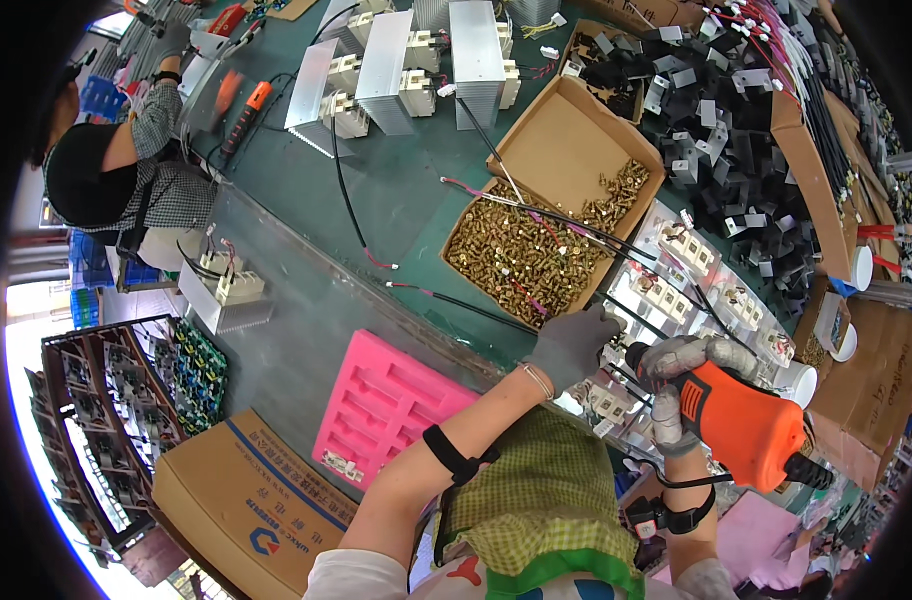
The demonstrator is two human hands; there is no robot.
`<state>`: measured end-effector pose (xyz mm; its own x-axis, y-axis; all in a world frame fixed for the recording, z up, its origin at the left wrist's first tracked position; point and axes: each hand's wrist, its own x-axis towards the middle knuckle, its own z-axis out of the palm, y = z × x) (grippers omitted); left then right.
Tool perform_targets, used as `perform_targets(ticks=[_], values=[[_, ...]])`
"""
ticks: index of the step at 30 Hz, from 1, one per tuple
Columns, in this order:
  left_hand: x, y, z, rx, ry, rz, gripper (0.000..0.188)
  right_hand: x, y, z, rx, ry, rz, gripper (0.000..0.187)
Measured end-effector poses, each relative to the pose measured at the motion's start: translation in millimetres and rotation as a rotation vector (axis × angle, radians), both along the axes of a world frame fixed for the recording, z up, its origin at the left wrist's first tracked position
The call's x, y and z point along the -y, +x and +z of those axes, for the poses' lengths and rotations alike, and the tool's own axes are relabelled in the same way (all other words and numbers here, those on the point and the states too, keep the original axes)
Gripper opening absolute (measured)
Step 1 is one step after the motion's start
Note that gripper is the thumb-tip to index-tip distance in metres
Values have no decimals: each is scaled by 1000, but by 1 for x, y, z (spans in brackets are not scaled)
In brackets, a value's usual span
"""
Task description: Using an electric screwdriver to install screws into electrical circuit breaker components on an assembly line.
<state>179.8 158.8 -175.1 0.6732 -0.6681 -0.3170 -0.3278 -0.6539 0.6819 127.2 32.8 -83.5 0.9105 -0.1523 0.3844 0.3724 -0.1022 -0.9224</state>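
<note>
Worktop [306, 215] busy and green, open cardboard box [551, 140] beyond; orange power tool [741, 425] at right, gloved right hand [679, 360] wrapped round it, nose just beside left hand [573, 348], grip unclear, near white blocks [608, 402].

I locate fasteners [496, 245] in a box [551, 125] on the worktop [396, 185]; heat sinks [386, 70] lie behind-left of it, brackets [711, 155] right, power driver [741, 425] front-right.

- Driver [744, 425]: orange plastic casing, smooth, slight sheen.
- Gloves [573, 347]: grey cloth, matt.
- Small parts [521, 245]: brass-toned metal, shiny.
- Open box [559, 135]: plain cardboard, matt.
- Heat sinks [386, 65]: bare metal, smooth faces, ribbed sides.
- Pink tray [356, 375]: foam-like, matt.
- Apron [531, 465]: woven cloth, wrinkled.
- Bench [301, 195]: smooth green surface, low gloss.
</note>
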Motion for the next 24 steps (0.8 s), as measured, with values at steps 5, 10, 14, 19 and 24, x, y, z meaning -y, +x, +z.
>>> perform_targets(ticks=[5,10,14,19,24], values=[[1,4,3,-42,69,-44,56,-9,2,-1,12,34,-76,46],[-3,6,13,-42,51,-62,51,-10,7,-7,46,95,-162,51],[-18,32,18,28,1,39,42,-11,10,-6,73,112,-203,53],[-22,112,23,413,-109,222,30,-15,8,-3,23,108,-184,44],[19,169,0,537,172,3,35,-21,10,3,10,52,-163,50]])
